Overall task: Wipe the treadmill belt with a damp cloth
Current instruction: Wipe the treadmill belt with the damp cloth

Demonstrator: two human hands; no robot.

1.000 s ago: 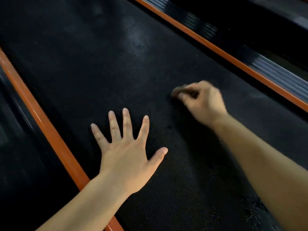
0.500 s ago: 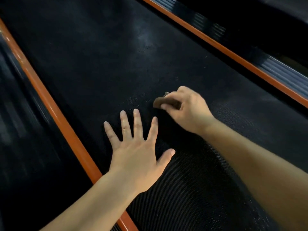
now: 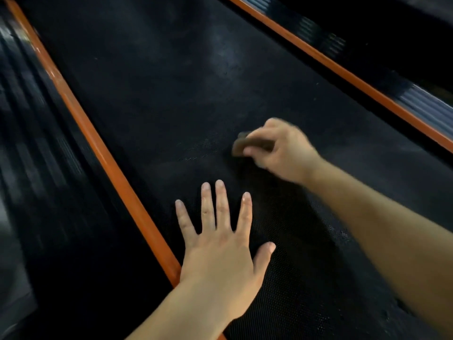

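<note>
The black textured treadmill belt (image 3: 186, 99) fills the middle of the head view, with faint pale smears further up it. My right hand (image 3: 282, 150) is curled over a small brownish folded cloth (image 3: 239, 146) and presses it on the belt at centre right; the hand is motion-blurred. Only the cloth's left end shows past the fingers. My left hand (image 3: 220, 251) lies flat on the belt nearer to me, fingers spread, palm down, holding nothing.
An orange strip (image 3: 98, 143) borders the belt on the left, another orange strip (image 3: 355, 77) on the right. Dark ribbed side rails (image 3: 36, 155) lie outside both strips. The surroundings are dim.
My right hand has slid the cloth leftward over the belt, closer to above my left hand. The view has shifted, so the left hand sits further right in frame; it stays flat.
</note>
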